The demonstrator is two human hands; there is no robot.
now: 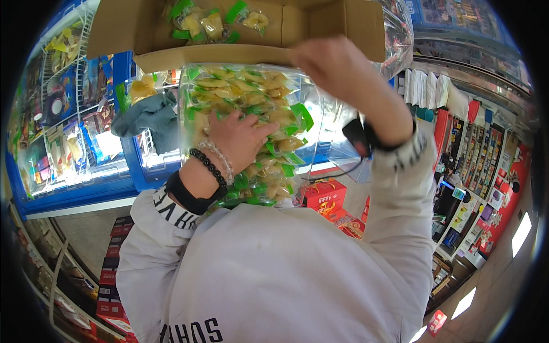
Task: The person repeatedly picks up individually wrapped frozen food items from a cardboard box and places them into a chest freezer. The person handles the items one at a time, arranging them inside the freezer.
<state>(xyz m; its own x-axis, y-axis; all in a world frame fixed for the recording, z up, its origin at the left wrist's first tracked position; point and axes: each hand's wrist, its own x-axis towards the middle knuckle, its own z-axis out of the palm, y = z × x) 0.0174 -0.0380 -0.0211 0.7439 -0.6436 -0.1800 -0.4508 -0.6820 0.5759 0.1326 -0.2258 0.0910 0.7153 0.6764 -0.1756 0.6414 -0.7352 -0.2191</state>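
A clear plastic bin [315,165] before me is filled with rows of small clear-and-green packets [240,85] of pale yellow food. My left hand [238,139], with beaded bracelets and a black band at the wrist, rests palm down on these packets, fingers spread. My right hand [328,60] is raised by the near right edge of an open cardboard box [315,21]. Motion blur hides its fingers, so I cannot tell whether anything is in them. Several loose packets [212,23] of the same kind lie in the left part of the box.
A grey-green cloth [146,118] and a larger food packet [143,90] lie left of the bin. Beyond them stand blue-framed wire racks [79,90] of packaged goods. Red boxes [326,195] stand on the floor below the bin, and stocked shelves [474,158] line the right.
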